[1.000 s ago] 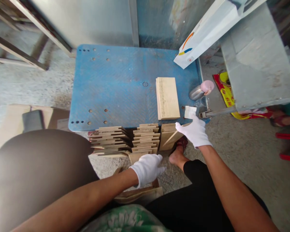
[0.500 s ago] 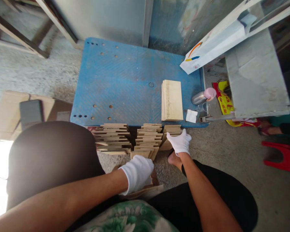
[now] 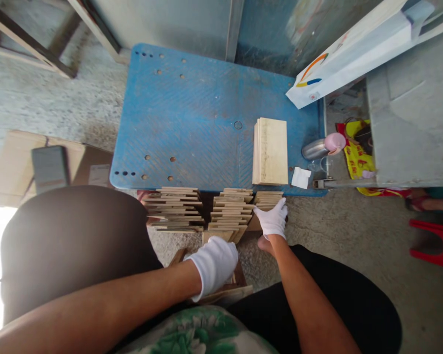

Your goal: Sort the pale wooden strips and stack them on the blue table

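Note:
My left hand (image 3: 216,263), in a white glove, is closed low in front of me, just below the middle row of thin wooden boards (image 3: 231,211). Its fingertips are turned down and hidden, so whatever they hold cannot be made out. To the right, my gloved right hand (image 3: 272,219) has thumb and fingers spread across the near end of a shorter row of boards (image 3: 268,197). Its fingertips reach the sides of that row. A left row of boards (image 3: 177,211) stands beside the middle one, its pieces staggered.
On the blue plastic platform (image 3: 192,113) lie a stack of boards (image 3: 273,152), a steel bottle with pink lid (image 3: 319,146) and a white paper (image 3: 300,177). A white bag (image 3: 347,56) leans at right. A red stool (image 3: 437,241) and another person's foot (image 3: 423,200) are farther right.
My right hand has drawn in slightly against the right row, its thumb now at the row's left edge. My left hand stays closed in nearly the same place. The view has shifted a little.

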### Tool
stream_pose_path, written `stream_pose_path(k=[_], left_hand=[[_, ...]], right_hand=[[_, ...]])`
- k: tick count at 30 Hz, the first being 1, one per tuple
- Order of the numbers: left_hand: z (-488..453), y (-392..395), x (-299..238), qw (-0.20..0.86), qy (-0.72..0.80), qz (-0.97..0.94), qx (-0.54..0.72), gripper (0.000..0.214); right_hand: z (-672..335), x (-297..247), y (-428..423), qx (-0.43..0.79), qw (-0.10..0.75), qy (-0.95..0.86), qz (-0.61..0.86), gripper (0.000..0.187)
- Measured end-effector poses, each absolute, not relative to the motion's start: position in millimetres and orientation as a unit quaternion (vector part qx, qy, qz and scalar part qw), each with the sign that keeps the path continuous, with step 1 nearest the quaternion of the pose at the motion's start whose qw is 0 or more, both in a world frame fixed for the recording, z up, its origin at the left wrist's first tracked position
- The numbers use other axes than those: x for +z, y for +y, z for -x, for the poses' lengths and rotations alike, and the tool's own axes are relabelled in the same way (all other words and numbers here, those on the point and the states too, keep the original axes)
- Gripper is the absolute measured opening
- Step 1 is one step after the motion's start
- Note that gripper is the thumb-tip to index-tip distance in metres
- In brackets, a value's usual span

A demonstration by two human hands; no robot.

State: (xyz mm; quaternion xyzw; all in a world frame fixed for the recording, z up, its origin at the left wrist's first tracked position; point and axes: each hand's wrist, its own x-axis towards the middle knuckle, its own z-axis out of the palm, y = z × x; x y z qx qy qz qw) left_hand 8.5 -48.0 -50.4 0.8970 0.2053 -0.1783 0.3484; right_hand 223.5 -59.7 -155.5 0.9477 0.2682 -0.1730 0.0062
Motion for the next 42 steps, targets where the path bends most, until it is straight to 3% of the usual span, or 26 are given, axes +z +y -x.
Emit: stream_pose_path(k=[5, 7, 12, 20, 30, 36, 42], left_hand=[[-11, -49, -46, 0.299, 0.19, -0.912, -0.208, 0.02], [-11, -47, -41, 0.285, 0.186, -0.919, -0.201, 0.02], [-14, -38, -24, 0.26, 0.152, -0.92, -0.249, 0.026], [-12, -39, -23, 0.268, 0.173, -0.914, -0.25, 0.021], [-14, -38, -25, 0.255, 0.174, -0.915, -0.258, 0.026], [-12, -38, -22, 0.238, 0.17, -0.918, -0.268, 0.029], [-12, -38, -19, 0.228, 0.148, -0.928, -0.257, 0.018]], right_hand=[[-235, -131, -49, -0.164, -0.068, 0.223, -0.959, 0.091], [-240, -119, -39, -0.132, -0.096, 0.214, -0.963, 0.084], [-240, -99, -6, -0.102, -0.104, 0.29, -0.946, 0.097], [-238, -104, 42, -0.14, -0.017, 0.33, -0.933, 0.13], [-243, -93, 60, -0.163, 0.086, 0.322, -0.929, 0.129], [-232, -82, 17, -0.174, 0.101, 0.305, -0.931, 0.123], [-222, -83, -23, -0.19, 0.122, 0.304, -0.925, 0.122]])
